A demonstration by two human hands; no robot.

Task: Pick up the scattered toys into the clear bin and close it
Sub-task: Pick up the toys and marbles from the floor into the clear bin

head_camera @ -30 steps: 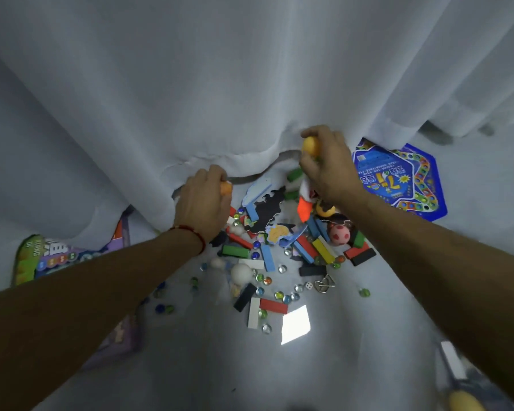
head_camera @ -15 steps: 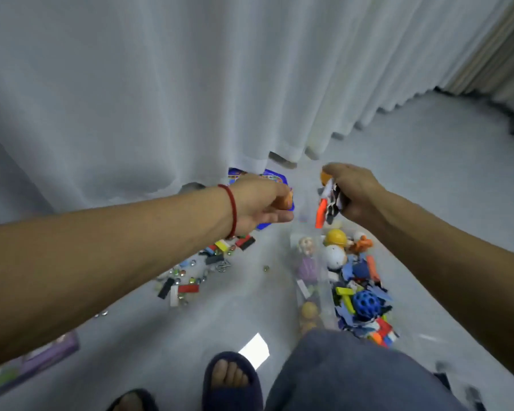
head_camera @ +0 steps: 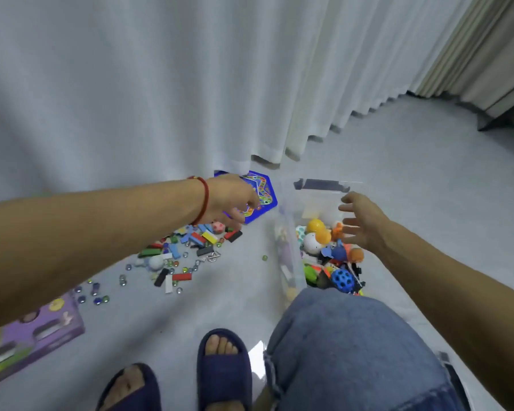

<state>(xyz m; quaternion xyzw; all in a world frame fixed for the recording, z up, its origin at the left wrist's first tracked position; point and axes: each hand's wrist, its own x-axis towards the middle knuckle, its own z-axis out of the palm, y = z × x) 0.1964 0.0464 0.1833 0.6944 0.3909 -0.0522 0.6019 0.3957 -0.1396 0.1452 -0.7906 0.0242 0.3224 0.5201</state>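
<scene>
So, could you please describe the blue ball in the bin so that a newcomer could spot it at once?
Start at the clear bin on the floor right of the scattered pile. At its near end, just above the person's denim knee, sits the blue ball. It alone is bright blue and pitted with dark round holes.

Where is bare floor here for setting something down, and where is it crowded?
Bare floor lies between the scattered toys and the clear bin, and right of the bin toward the curtain. Crowded: the toy pile below the left hand; the bin under the right hand.
</scene>
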